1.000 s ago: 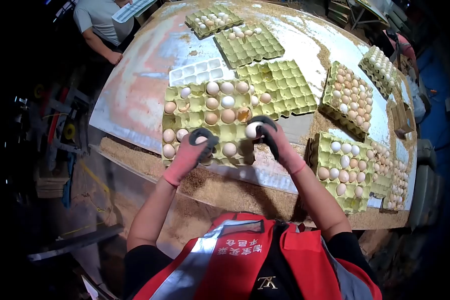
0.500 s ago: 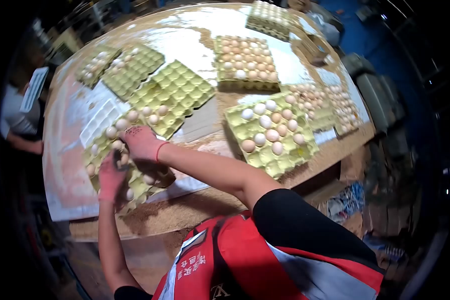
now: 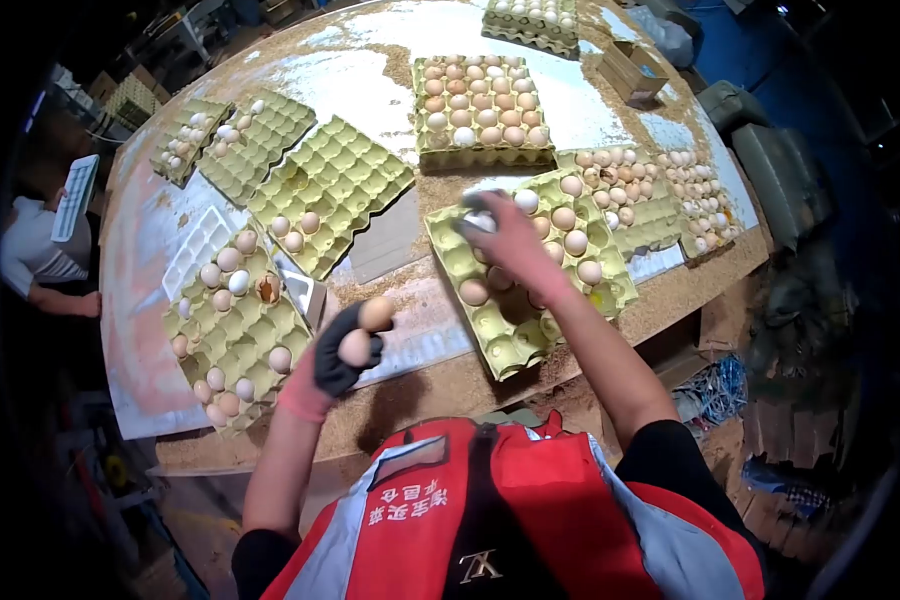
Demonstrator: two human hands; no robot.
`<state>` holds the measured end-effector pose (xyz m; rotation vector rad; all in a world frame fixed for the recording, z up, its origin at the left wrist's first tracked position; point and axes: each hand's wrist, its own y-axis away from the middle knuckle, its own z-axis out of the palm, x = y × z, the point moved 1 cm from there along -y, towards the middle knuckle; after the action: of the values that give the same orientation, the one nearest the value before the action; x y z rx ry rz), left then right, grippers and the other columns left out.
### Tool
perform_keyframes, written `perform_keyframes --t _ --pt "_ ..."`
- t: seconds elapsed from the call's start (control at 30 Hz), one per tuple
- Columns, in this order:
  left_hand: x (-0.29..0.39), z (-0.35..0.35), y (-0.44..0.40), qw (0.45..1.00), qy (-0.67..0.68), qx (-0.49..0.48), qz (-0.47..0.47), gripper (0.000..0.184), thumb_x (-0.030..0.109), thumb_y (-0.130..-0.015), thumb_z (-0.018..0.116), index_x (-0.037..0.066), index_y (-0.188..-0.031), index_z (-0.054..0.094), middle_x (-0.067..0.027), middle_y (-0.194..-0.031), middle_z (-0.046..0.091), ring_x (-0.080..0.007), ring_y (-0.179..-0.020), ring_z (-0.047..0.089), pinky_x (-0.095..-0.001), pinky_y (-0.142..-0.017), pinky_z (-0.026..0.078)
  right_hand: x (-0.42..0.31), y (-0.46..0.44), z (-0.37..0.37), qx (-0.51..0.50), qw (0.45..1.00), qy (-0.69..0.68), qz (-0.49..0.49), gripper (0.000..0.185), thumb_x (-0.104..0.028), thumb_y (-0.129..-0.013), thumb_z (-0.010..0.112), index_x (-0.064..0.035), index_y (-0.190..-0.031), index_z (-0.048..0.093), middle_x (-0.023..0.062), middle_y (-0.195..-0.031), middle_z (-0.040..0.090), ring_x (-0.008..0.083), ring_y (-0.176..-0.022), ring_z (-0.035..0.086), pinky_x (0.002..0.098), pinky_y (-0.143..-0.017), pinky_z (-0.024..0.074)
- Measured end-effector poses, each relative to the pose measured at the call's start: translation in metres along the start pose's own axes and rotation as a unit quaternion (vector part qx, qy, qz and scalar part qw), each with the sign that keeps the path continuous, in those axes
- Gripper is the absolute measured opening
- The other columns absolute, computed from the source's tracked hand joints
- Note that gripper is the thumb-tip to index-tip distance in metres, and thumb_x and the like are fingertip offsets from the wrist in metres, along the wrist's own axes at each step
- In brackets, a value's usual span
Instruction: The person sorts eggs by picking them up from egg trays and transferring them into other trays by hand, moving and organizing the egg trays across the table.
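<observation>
My left hand (image 3: 345, 355), in a pink glove with dark palm and fingers, is closed around two brownish eggs (image 3: 377, 313), held above the table's near side. My right hand (image 3: 515, 245), in a similar glove and slightly blurred, reaches over the yellow-green egg tray (image 3: 510, 345) in front of me. Its fingers are curled at a white egg (image 3: 480, 221) near the tray's upper left; whether that egg is lifted cannot be made out. Several eggs in this tray are partly hidden by my hand. Left of me lies another egg tray (image 3: 235, 345) with several eggs and a broken one (image 3: 268, 289).
A stacked full tray (image 3: 485, 157) stands behind. Trays with some cracked eggs (image 3: 697, 200) lie right. Partly filled trays (image 3: 335, 170), a white plastic tray (image 3: 196, 248) and a cardboard box (image 3: 632, 75) are around. Another person (image 3: 45, 250) stands at the left edge.
Both hands have left the left tray. My left hand has moved right, now with two eggs in it; my right hand has swung right over the front tray. The view has shifted slightly.
</observation>
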<state>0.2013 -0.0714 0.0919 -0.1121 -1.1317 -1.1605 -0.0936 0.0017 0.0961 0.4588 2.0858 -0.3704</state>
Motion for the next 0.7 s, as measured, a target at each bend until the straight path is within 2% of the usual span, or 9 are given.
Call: perform_keyframes --t 0.07,0.2,0.27,0.33,0.47,0.53,0.57,0.63,0.7 --pt "-0.021 0.021 -0.023 1.000 -0.012 0.019 -0.018 0.040 0.029 -0.098 0.057 0.004 -0.129 0.054 -0.0065 -0.105 0.064 -0.0102 -0.080 0.060 -0.0231 -0.070 0.050 0.030 -0.031 0.035 -0.097 0.992 0.062 -0.058 0.035 -0.025 -0.083 0.071 -0.0054 -0.111 0.063 0.0184 -0.114 0.059 0.0348 -0.107 0.058 0.0414 -0.095 0.0465" --pt "-0.020 0.072 -0.068 0.962 -0.233 0.136 0.046 0.039 0.032 -0.093 0.063 0.006 -0.122 0.060 -0.0060 -0.103 0.066 -0.0147 -0.079 0.062 -0.0289 -0.069 0.050 0.036 -0.031 0.030 -0.043 0.986 0.099 -0.130 0.039 -0.026 -0.082 0.071 -0.0078 -0.115 0.061 0.0202 -0.120 0.056 0.0373 -0.118 0.050 0.0427 -0.102 0.0417" --pt "-0.034 0.083 -0.111 0.780 -0.522 0.178 0.296 0.038 0.029 -0.087 0.067 0.006 -0.118 0.062 -0.0114 -0.102 0.066 -0.0247 -0.082 0.064 -0.0360 -0.074 0.051 0.048 -0.020 0.008 -0.033 0.993 0.046 -0.101 0.040 -0.026 -0.081 0.071 -0.0080 -0.116 0.061 0.0214 -0.120 0.055 0.0380 -0.113 0.054 0.0428 -0.099 0.0439" --pt "-0.026 0.105 -0.121 0.639 -0.705 0.180 0.251 0.032 0.023 -0.082 0.069 0.008 -0.110 0.062 -0.0153 -0.099 0.062 -0.0342 -0.088 0.063 -0.0418 -0.080 0.051 0.045 -0.008 -0.027 -0.030 0.998 0.004 -0.056 0.035 -0.022 -0.084 0.067 -0.0068 -0.115 0.062 0.0183 -0.117 0.058 0.0351 -0.102 0.061 0.0415 -0.091 0.0487" --pt "-0.067 0.141 -0.111 0.790 -0.520 0.150 0.289 0.036 0.014 -0.077 0.072 0.003 -0.109 0.060 -0.0174 -0.099 0.061 -0.0350 -0.082 0.062 -0.0436 -0.073 0.050 0.055 0.008 -0.057 -0.007 0.997 -0.065 -0.032 0.030 -0.019 -0.084 0.066 -0.0037 -0.110 0.064 0.0177 -0.109 0.061 0.0338 -0.097 0.063 0.0388 -0.086 0.0495" --pt "-0.111 0.152 -0.131 0.696 -0.610 0.105 0.364 0.030 0.021 -0.076 0.071 0.004 -0.098 0.060 -0.0180 -0.101 0.058 -0.0354 -0.096 0.057 -0.0459 -0.083 0.045 0.042 0.011 -0.060 -0.047 0.996 -0.076 -0.004 0.029 -0.011 -0.085 0.065 0.0004 -0.112 0.062 0.0122 -0.103 0.063 0.0214 -0.095 0.063 0.0311 -0.086 0.0484" --pt "-0.112 0.160 -0.132 0.655 -0.705 0.055 0.267 0.028 0.028 -0.075 0.069 0.007 -0.091 0.059 -0.0173 -0.102 0.054 -0.0361 -0.105 0.053 -0.0479 -0.090 0.040 0.039 0.012 -0.056 -0.044 0.995 -0.082 -0.030 0.029 -0.011 -0.085 0.065 0.0010 -0.112 0.062 0.0111 -0.102 0.063 0.0209 -0.096 0.063 0.0311 -0.088 0.0482" --pt "-0.137 0.149 -0.131 0.580 -0.737 0.051 0.343 0.026 0.030 -0.077 0.066 0.010 -0.092 0.060 -0.0180 -0.107 0.053 -0.0371 -0.113 0.049 -0.0496 -0.100 0.036 0.021 0.014 -0.050 -0.038 0.990 -0.112 -0.080 0.026 -0.010 -0.085 0.063 0.0012 -0.109 0.064 0.0127 -0.099 0.064 0.0235 -0.095 0.063 0.0330 -0.087 0.0484" --pt "-0.104 0.154 -0.090 0.609 -0.697 0.113 0.361 0.031 0.028 -0.077 0.068 0.009 -0.101 0.061 -0.0194 -0.118 0.052 -0.0380 -0.119 0.046 -0.0479 -0.103 0.035 0.001 0.014 -0.045 -0.075 0.983 -0.143 -0.082 0.025 -0.003 -0.084 0.061 0.0018 -0.109 0.063 0.0112 -0.100 0.063 0.0217 -0.093 0.064 0.0305 -0.086 0.0486"
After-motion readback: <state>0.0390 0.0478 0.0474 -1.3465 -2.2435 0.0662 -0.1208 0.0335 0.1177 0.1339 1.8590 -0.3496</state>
